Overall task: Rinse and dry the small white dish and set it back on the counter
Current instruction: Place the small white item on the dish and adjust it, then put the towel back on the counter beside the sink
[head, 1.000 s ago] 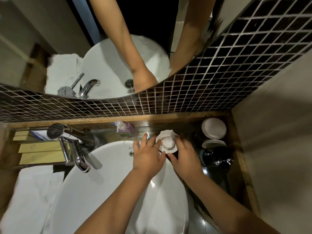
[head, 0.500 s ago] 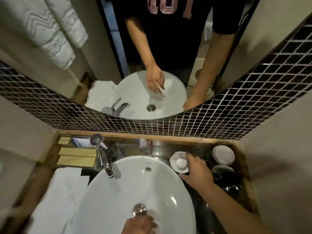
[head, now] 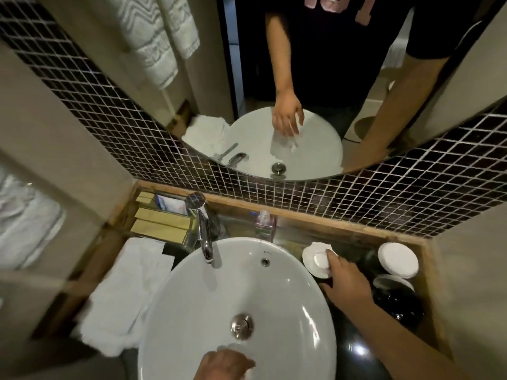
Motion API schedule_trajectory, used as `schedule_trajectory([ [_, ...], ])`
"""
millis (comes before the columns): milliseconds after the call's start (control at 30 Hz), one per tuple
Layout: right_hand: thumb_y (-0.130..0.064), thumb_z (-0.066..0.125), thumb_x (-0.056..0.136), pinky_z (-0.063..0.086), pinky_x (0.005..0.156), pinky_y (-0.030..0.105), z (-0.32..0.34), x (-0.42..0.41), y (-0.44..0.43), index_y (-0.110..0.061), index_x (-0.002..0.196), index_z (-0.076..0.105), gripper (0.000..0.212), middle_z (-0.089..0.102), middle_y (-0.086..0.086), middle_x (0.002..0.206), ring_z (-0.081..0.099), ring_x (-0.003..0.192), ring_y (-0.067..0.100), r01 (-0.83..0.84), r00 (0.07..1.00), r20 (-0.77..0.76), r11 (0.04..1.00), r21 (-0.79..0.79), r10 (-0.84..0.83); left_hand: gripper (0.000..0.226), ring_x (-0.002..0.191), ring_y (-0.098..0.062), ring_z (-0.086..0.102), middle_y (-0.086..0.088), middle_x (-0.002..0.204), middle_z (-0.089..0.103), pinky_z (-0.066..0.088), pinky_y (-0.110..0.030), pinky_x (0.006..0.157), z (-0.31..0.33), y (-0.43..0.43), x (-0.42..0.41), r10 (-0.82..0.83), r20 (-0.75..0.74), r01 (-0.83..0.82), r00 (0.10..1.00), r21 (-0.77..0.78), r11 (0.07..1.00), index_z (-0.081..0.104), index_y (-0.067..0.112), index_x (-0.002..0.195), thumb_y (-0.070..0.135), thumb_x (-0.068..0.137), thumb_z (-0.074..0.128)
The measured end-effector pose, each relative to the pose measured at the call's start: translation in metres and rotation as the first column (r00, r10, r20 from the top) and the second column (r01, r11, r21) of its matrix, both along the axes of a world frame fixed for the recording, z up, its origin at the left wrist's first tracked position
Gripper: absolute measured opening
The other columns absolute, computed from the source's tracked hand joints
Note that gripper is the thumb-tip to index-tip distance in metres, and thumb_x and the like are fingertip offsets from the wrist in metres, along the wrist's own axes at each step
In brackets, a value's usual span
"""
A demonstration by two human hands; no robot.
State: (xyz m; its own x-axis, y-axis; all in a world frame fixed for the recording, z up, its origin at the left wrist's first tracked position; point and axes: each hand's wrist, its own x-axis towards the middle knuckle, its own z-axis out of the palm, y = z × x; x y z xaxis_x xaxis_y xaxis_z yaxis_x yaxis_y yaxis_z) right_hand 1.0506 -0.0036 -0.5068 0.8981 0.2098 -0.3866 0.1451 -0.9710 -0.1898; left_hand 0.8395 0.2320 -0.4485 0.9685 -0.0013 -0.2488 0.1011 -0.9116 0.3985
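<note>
The small white dish (head: 310,255) sits on the dark counter just right of the white basin (head: 192,297), with a round white soap-like piece (head: 320,260) in it. My right hand (head: 347,281) grips the dish's near edge, fingertips on the round piece and thumb by the basin rim. My left hand (head: 222,364) is at the bottom edge of the view over the basin's near side, partly cut off. It holds a thin white tissue (head: 231,347), which the mirror shows hanging from the fingers.
A chrome faucet (head: 204,231) leans over the basin's far-left rim, and the drain plug (head: 241,326) is in the middle. A folded white towel (head: 126,292) lies left of the basin. A white-lidded jar (head: 397,259), a black jar (head: 395,300) and a small bottle (head: 264,222) stand along the back.
My left hand has left the dish and drawn back to the basin's near side. My right hand stays on the dish. The view has pulled back and tilted up.
</note>
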Motion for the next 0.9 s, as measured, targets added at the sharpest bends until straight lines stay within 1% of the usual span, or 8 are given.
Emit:
schedule_trajectory([
  [67, -0.041, 0.078, 0.08, 0.052, 0.097, 0.041, 0.009, -0.005, 0.003, -0.025, 0.155, 0.025, 0.094, 0.053, 0.003, 0.142, 0.051, 0.125, 0.026, -0.007, 0.999, 0.031, 1.0, -0.014, 0.008, 0.038, 0.123, -0.01, 0.051, 0.013, 0.123, 0.057, 0.035, -0.024, 0.102, -0.004, 0.001, -0.007, -0.02, -0.327, -0.002, 0.945, -0.068, 0.998, 0.057, 0.038, 0.132, 0.043, 0.094, 0.055],
  [100, -0.037, 0.078, 0.079, 0.052, 0.096, 0.041, 0.016, -0.009, 0.007, -0.024, 0.155, 0.028, 0.092, 0.053, 0.004, 0.142, 0.05, 0.126, 0.027, -0.011, 0.998, 0.064, 1.0, -0.013, 0.012, 0.043, 0.112, -0.009, 0.06, 0.014, 0.117, 0.063, 0.042, -0.021, 0.093, -0.009, 0.008, -0.019, -0.069, -0.165, 0.062, 0.984, -0.045, 0.997, 0.064, 0.039, 0.124, 0.05, 0.082, 0.069],
  [200, -0.026, 0.077, 0.079, 0.051, 0.099, 0.046, 0.047, -0.025, 0.035, -0.023, 0.149, 0.042, 0.078, 0.054, 0.008, 0.144, 0.049, 0.13, 0.03, -0.111, 0.974, 0.2, 0.993, 0.028, 0.103, 0.065, 0.076, -0.011, 0.068, 0.015, 0.095, 0.07, 0.048, -0.02, 0.069, 0.005, 0.029, -0.044, 0.037, -0.06, -0.044, 0.997, -0.105, 0.994, 0.065, 0.043, 0.109, 0.058, 0.048, 0.081],
  [233, -0.025, 0.076, 0.081, 0.049, 0.102, 0.048, 0.059, -0.033, 0.051, -0.024, 0.147, 0.044, 0.074, 0.053, 0.009, 0.145, 0.048, 0.132, 0.031, -0.18, 0.957, 0.237, 0.983, 0.035, 0.167, 0.067, 0.081, -0.014, 0.069, 0.012, 0.099, 0.07, 0.05, -0.022, 0.072, 0.004, 0.034, -0.05, 0.051, 0.081, -0.043, 0.995, -0.092, 0.995, 0.063, 0.04, 0.114, 0.059, 0.051, 0.078],
  [433, -0.039, 0.054, 0.095, 0.029, 0.119, 0.042, 0.107, -0.09, 0.166, -0.038, 0.154, 0.03, 0.064, 0.029, 0.0, 0.165, 0.028, 0.15, 0.025, -0.466, 0.867, 0.255, 0.878, 0.107, 0.429, 0.071, 0.142, -0.026, 0.035, 0.004, 0.154, 0.039, 0.031, -0.046, 0.115, 0.027, 0.119, -0.066, 0.283, 0.037, -0.286, 0.958, 0.095, 0.954, 0.047, 0.037, 0.143, 0.069, 0.08, 0.051],
  [567, -0.033, 0.058, 0.094, 0.04, 0.114, 0.04, 0.113, -0.122, 0.238, -0.036, 0.153, 0.031, 0.065, 0.03, 0.001, 0.164, 0.032, 0.148, 0.025, -0.595, 0.797, 0.224, 0.794, 0.125, 0.562, 0.067, 0.149, -0.024, 0.014, 0.006, 0.164, 0.012, 0.022, -0.045, 0.116, 0.029, 0.17, -0.092, 0.498, -0.027, -0.489, 0.867, 0.148, 0.859, 0.018, 0.044, 0.152, 0.065, 0.091, 0.034],
  [733, -0.031, 0.054, 0.095, 0.047, 0.104, 0.036, 0.088, -0.143, 0.316, -0.034, 0.152, 0.034, 0.06, 0.041, -0.001, 0.155, 0.046, 0.134, 0.025, -0.672, 0.739, 0.105, 0.72, 0.171, 0.665, 0.046, 0.106, -0.028, 0.067, -0.006, 0.118, 0.068, 0.056, -0.044, 0.078, 0.02, 0.201, -0.121, 0.553, 0.034, -0.552, 0.833, 0.124, 0.824, 0.071, 0.022, 0.115, 0.037, 0.072, 0.068],
  [900, -0.023, 0.054, 0.094, 0.051, 0.096, 0.041, 0.058, -0.137, 0.371, -0.028, 0.151, 0.041, 0.059, 0.049, 0.006, 0.148, 0.052, 0.126, 0.032, -0.706, 0.705, 0.018, 0.699, 0.118, 0.709, 0.052, 0.142, -0.028, 0.031, 0.0, 0.156, 0.033, 0.036, -0.043, 0.106, -0.019, 0.222, -0.119, 0.53, -0.05, -0.508, 0.847, 0.221, 0.833, 0.041, 0.031, 0.144, 0.039, 0.094, 0.05],
])
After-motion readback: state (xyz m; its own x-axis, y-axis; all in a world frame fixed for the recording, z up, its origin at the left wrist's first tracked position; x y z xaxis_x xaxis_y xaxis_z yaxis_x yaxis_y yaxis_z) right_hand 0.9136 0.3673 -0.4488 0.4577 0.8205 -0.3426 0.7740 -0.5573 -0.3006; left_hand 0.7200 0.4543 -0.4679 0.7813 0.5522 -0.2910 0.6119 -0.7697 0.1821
